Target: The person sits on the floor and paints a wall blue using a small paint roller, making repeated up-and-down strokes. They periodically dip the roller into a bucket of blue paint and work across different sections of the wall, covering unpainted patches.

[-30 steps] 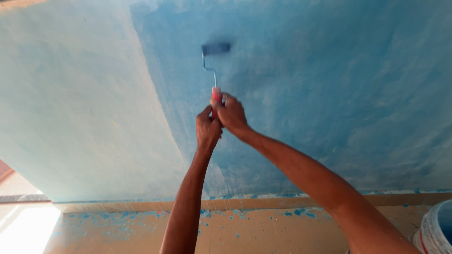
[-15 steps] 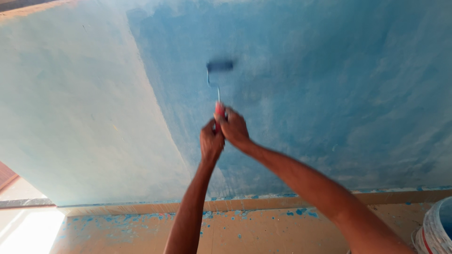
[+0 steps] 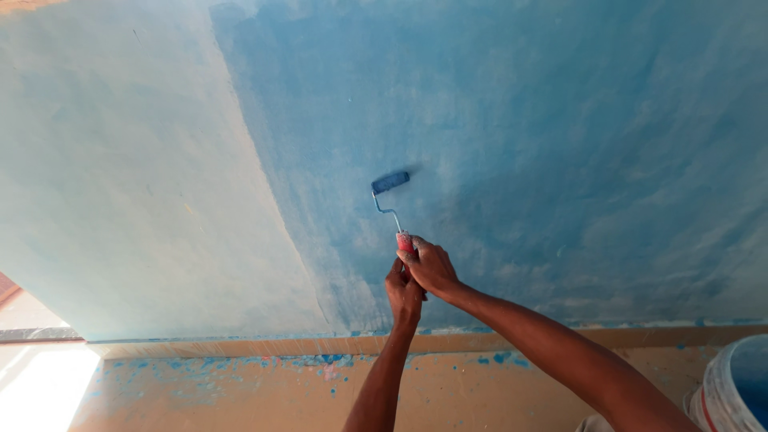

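Paint roller, a small one with a blue-soaked sleeve, lies pressed against the blue wall, its sleeve tilted a little with the right end higher. From the sleeve a thin bent wire runs down to a red handle, and both hands close around that handle just below the roller. The right hand wraps the upper part of the handle with its fingers curled over it, its forearm running off below and to the right of the roller. The left hand grips right beneath and partly behind the right one, the two touching, its forearm dropping almost straight down from the roller. Around the roller the wall carries a deeper, streaky blue coat; well to the left of the roller the surface is a paler blue-green, with a curving edge between the two tones. Below the roller, past the hands, a tan floor is speckled with blue drips along the foot of the wall. Far below and to the right of the roller stands a white bucket, only partly in view, with blue inside.
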Tool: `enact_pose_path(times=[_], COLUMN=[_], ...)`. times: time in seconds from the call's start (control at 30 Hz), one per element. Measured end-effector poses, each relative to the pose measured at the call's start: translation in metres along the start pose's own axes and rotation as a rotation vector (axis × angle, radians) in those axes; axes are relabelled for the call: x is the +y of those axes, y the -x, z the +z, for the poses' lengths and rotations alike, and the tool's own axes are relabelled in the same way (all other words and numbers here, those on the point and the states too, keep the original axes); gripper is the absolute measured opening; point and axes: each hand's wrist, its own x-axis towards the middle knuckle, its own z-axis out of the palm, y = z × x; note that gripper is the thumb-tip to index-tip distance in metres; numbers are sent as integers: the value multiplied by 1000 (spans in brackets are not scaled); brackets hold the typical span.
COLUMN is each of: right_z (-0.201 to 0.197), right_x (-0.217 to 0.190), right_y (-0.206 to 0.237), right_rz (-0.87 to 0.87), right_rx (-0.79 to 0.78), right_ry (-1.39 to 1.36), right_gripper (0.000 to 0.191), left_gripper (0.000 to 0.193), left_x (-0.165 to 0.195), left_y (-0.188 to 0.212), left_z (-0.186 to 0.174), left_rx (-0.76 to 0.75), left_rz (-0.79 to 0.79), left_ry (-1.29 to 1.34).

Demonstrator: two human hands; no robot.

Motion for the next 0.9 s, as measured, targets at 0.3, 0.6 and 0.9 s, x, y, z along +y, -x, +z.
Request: enact_pose_path(times=[0.3, 0.6, 0.9], right_z=[-81, -156, -106], right_x=[-55, -60, -115], right_y=[-82, -46, -113], right_rz=[-226, 4, -189], right_rx=[-109, -354, -367], right_ry=[386, 678, 731], right_gripper=[46, 30, 32], left_gripper=[52, 38, 39], left_x=[61, 52, 69], left_y=[-42, 1, -74], left_z=[80, 168, 112], left_rx=[194, 158, 235], left_rz=[195, -81, 70], left_ry=[357, 665, 718])
